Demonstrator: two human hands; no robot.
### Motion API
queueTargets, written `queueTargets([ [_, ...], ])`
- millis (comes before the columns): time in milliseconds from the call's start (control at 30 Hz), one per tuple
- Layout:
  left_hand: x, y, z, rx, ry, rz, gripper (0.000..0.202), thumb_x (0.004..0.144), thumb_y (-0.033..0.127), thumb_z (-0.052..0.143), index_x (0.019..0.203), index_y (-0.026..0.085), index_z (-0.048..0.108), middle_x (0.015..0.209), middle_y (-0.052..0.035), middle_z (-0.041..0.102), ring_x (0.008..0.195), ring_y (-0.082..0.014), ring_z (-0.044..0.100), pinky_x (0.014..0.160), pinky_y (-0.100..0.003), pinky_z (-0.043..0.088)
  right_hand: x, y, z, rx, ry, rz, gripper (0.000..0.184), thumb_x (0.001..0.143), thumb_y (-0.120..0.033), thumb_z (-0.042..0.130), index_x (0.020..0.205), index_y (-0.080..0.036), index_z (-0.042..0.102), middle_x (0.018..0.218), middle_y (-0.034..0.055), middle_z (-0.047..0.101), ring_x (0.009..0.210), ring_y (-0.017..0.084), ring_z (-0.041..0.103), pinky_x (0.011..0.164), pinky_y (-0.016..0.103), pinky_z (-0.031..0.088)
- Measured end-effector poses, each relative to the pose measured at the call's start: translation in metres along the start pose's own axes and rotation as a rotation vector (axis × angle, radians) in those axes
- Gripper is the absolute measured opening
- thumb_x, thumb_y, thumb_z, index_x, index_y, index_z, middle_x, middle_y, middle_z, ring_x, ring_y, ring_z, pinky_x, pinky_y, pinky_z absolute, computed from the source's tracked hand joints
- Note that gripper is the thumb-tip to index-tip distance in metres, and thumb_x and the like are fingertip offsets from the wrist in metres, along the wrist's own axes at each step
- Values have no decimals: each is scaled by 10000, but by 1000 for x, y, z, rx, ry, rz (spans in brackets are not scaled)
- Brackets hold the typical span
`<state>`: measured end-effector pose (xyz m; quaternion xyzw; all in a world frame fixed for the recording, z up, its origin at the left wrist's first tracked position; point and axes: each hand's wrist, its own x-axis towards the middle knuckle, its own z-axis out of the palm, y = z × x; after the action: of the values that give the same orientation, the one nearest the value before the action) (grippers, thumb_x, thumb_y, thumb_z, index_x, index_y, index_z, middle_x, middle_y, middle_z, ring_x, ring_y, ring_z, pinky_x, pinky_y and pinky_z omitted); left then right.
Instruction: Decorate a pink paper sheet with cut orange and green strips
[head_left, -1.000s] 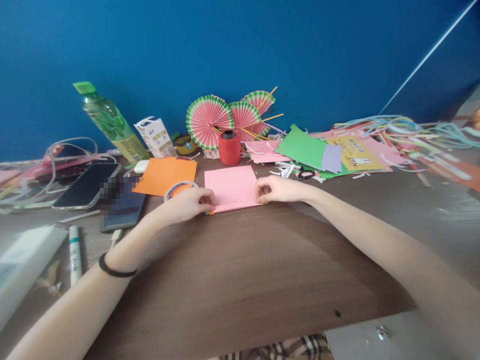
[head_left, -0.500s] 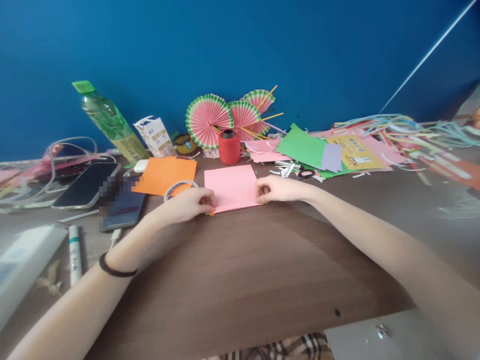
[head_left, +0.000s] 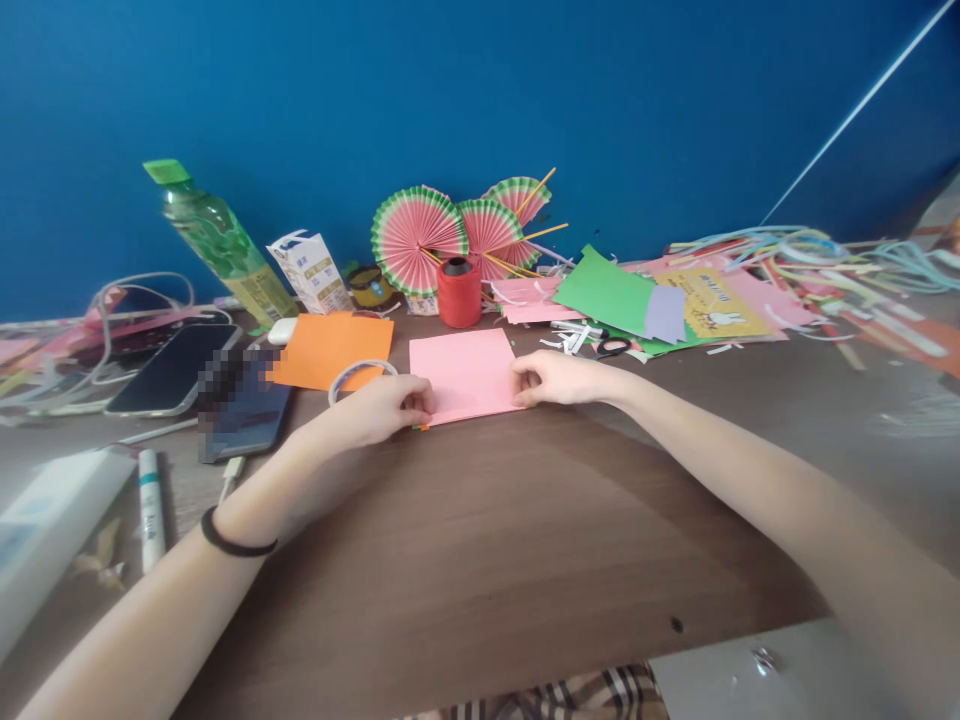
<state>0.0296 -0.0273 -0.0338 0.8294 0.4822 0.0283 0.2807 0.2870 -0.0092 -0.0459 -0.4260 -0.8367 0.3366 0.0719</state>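
Observation:
A pink sheet of paper (head_left: 469, 375) lies on the brown table (head_left: 480, 560), its near edge slightly slanted. At its near left corner my left hand (head_left: 394, 405) pinches the edge with curled fingers. My right hand (head_left: 551, 378) closes thumb and fingertips on the near right corner. Small green and orange bits show under the left fingertips; what they belong to is hidden. Just beyond the paper stands a red spool of thread (head_left: 459, 298). An orange sheet of paper (head_left: 330, 350), with a white ring-shaped roll on its near edge, lies beside my left hand.
Pink-and-green folded paper fans (head_left: 418, 240) lean against the blue wall. Left are a green bottle (head_left: 225, 245), a carton (head_left: 309, 272), phones (head_left: 176, 368) and a marker (head_left: 151, 510). Right are green paper (head_left: 604, 292), scissors (head_left: 613, 347) and tangled paper strips (head_left: 810, 250).
Almost nothing differs. Both hands keep their pinch at the pink paper's near corners, and the view has shifted very slightly.

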Motion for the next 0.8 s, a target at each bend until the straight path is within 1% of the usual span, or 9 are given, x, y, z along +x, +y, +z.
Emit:
queueTargets([
  [233,-1,0,1,29,1,18,67,678,238,493,721,193,519,655,16,549,629,-135,501,575,-230,379,2,2,3,-7,13,-8,98,667,-245,585,671,-160,537,607,-9,525,539,99,442,499,224,318],
  [300,-1,-1,3,59,10,53,61,693,207,472,738,189,509,680,8,536,639,-136,492,584,-233,377,3,3,4,4,17,-22,99,670,-242,586,693,-163,529,622,-10,518,553,103,443,506,222,323],
  [400,-2,0,5,141,54,144,85,725,172,437,776,185,503,762,-13,520,691,-141,483,636,-248,377,2,2,6,21,19,-58,90,679,-219,574,722,-173,510,640,-16,501,574,107,438,526,225,325],
  [500,-4,3,6,206,69,214,168,770,160,391,866,182,526,862,-39,491,765,-153,469,712,-275,376,1,-2,7,-3,14,-105,33,698,-163,529,721,-175,509,667,-10,483,607,117,434,558,236,334],
  [567,-5,6,7,208,39,231,252,787,140,355,947,192,542,896,-44,471,790,-156,458,745,-289,373,0,-4,7,-37,5,-163,70,711,-119,490,735,-173,529,743,14,498,682,134,452,629,255,363],
  [633,-5,6,7,199,4,219,330,776,105,346,1009,217,550,926,-42,455,817,-160,448,772,-302,367,-1,-5,7,-76,-8,-218,112,733,-115,474,772,-178,558,866,44,510,823,168,459,757,299,375],
  [700,-4,6,8,186,-22,198,390,743,73,361,1034,244,556,965,-40,437,866,-170,436,806,-316,357,-1,-4,7,-112,-19,-235,134,758,-144,482,827,-196,584,1014,58,495,969,205,423,883,369,331],
  [800,-2,5,9,148,-55,195,434,703,48,370,1026,263,565,1016,-35,409,961,-187,408,875,-343,327,-1,-2,6,-135,-39,-217,208,771,-147,488,916,-239,605,1228,39,412,1132,245,338,978,460,236],
])
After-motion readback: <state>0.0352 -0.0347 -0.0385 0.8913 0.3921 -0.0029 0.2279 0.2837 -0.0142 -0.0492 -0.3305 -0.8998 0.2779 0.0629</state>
